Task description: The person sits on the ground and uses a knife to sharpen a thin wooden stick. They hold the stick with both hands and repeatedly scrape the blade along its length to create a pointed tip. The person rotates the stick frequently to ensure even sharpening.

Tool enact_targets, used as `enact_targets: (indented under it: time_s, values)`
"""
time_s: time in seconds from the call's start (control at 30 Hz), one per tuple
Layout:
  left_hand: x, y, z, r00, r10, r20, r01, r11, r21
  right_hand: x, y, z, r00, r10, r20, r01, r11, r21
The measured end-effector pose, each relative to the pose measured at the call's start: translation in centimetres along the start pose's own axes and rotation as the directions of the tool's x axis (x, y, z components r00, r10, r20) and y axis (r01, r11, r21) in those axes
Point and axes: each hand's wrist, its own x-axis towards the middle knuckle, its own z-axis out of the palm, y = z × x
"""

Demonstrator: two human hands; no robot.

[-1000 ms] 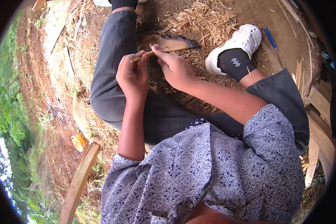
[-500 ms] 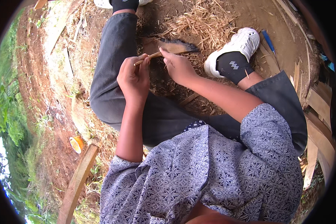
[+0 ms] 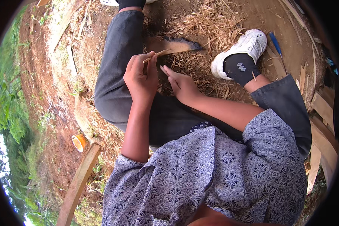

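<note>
The left hand (image 3: 140, 77) was closed around a thin sliver of wood (image 3: 157, 55), its grip pinching the stick between thumb and fingers so that the pale tip pointed up and to the right, toward the big blade (image 3: 176, 45) lying on the ground just beyond. The right hand (image 3: 180, 86) sat just right of the stick, fingers stretched loose and apart — holding nothing, its fingertips near the left thumb without clearly touching the wood.

Judged from this, the step in hand was the trimming or checking of the sliver between cuts; the next move would call for the right hand to take hold of either the stick's free end or the blade beyond it, and a firm pinch from the left so the thin piece does not bend.

Behind the stick lay a heap of shavings (image 3: 205, 26) on bare earth. The only container-like thing was a small orange cup (image 3: 79, 142), well down-left of the stick — its contents could not be told.
</note>
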Motion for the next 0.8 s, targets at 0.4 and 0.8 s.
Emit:
enact_targets:
  time_s: [0.4,0.8]
  values:
    - [-0.1,-0.8,-0.4,0.988,-0.152,-0.017,0.15,0.984,-0.095,6.3,-0.2,-3.4,0.981,-0.001,-0.193,0.024,0.993,0.116]
    - [-0.8,2.4,-4.0,0.976,-0.111,0.189,0.079,0.982,0.173,7.2,1.2,-2.6,0.999,0.033,-0.001,-0.033,0.995,-0.09]
